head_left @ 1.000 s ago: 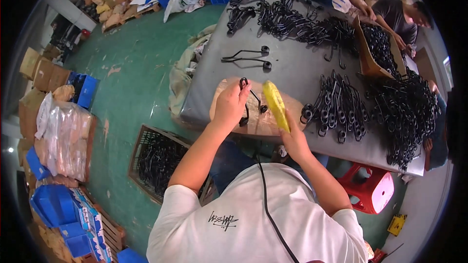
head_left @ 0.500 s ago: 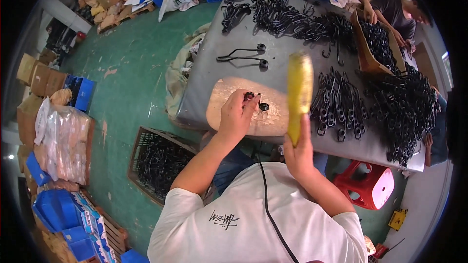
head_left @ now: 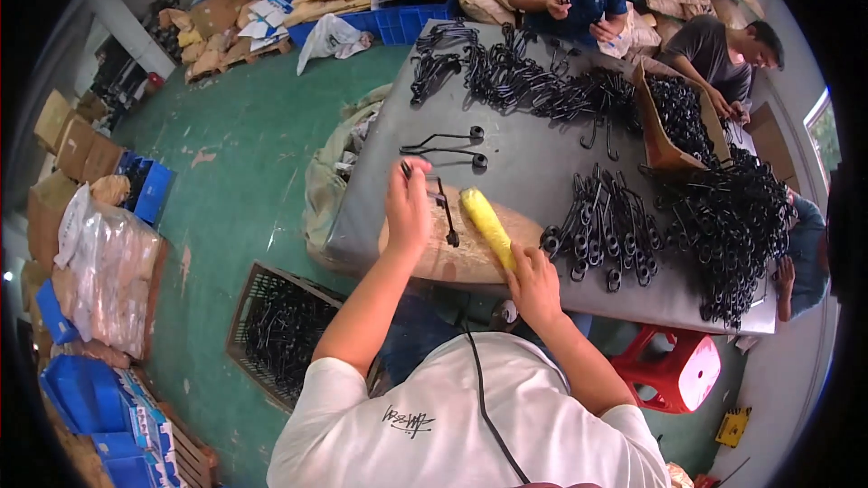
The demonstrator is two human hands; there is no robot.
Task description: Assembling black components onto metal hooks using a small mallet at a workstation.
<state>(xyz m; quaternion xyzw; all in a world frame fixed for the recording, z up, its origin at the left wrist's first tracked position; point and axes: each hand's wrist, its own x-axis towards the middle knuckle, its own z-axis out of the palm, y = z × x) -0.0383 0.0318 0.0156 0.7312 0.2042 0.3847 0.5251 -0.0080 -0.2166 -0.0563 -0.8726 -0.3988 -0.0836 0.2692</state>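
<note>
While both hands work at the table (head_left: pixel 533 172):
Left grip (head_left: pixel 409 203): clenched on one black wire clip (head_left: pixel 443 208).
Right grip (head_left: pixel 533 287): grasping one yellow mallet (head_left: pixel 486 226), head beside clip.
Loose clips (head_left: pixel 448 146): two, beyond.

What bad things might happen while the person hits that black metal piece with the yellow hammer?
1. The left hand holds the black metal piece on the wooden block, close to the yellow hammer in the right hand; a missed hit might strike fingers.
2. The wooden block lies near the table edge, so the piece might bounce off, perhaps into the crate below.
</note>
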